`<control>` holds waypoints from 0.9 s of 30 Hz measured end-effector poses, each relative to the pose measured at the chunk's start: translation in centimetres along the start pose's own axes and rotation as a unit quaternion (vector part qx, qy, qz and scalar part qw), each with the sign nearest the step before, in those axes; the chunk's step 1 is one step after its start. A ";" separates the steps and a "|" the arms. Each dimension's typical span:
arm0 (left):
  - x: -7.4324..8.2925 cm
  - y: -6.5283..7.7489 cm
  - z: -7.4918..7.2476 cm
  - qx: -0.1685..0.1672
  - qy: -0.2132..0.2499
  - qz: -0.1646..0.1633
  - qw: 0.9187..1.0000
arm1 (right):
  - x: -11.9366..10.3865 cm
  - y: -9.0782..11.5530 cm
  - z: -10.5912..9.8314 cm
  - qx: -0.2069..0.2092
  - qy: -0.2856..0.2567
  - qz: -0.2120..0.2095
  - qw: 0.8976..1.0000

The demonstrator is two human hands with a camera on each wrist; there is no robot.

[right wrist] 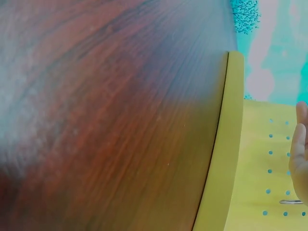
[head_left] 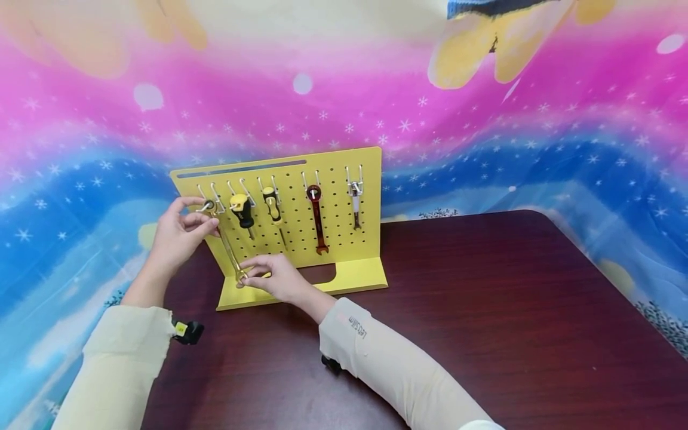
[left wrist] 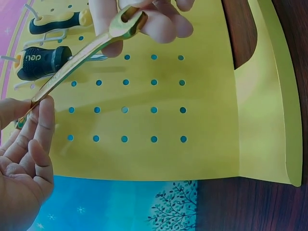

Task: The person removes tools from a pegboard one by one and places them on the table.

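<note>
A gold-coloured combination wrench (head_left: 230,248) hangs slanted at the left end of the yellow pegboard (head_left: 338,209). Its ring end is up by a white hook (head_left: 216,196); whether the hook passes through the ring I cannot tell. My left hand (head_left: 180,233) pinches the wrench just below that ring. Lower down, my right hand (head_left: 279,278) holds the open end between thumb and fingers. The left wrist view shows the wrench (left wrist: 72,62) running between the left hand (left wrist: 26,159) and the right fingers (left wrist: 163,24). Only part of a hand (right wrist: 301,163) enters the right wrist view.
Beside the wrench hang a stubby black-and-yellow screwdriver (head_left: 243,212) and a slimmer screwdriver (head_left: 272,206). Farther right are a red wrench (head_left: 318,221) and a small white-and-metal tool (head_left: 355,203). The board stands on a dark wooden table (head_left: 484,310), with a patterned cloth (head_left: 484,137) behind.
</note>
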State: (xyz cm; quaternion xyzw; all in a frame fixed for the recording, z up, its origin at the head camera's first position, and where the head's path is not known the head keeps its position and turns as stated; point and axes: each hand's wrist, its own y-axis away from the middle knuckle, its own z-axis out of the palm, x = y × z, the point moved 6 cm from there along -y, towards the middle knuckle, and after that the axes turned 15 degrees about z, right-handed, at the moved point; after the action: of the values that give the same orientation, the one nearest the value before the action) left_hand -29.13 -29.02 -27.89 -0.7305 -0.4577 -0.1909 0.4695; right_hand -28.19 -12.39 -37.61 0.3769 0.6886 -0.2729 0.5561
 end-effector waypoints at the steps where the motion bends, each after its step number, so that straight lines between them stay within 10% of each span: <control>1: -0.1 0.0 0.0 -0.001 0.000 -0.004 1.000 | 0.0 0.0 0.0 -0.001 -0.002 0.000 1.000; 27: 0.4 0.9 -0.8 -0.021 0.024 -0.011 0.999 | -1.0 1.6 0.8 -0.026 0.002 -0.033 0.999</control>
State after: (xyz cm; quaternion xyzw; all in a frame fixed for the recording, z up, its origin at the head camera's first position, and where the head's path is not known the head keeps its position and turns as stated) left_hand -28.06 -29.66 -27.62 -0.7303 -0.4503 -0.2228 0.4628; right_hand -26.34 -12.36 -36.72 0.3400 0.7088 -0.2724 0.5547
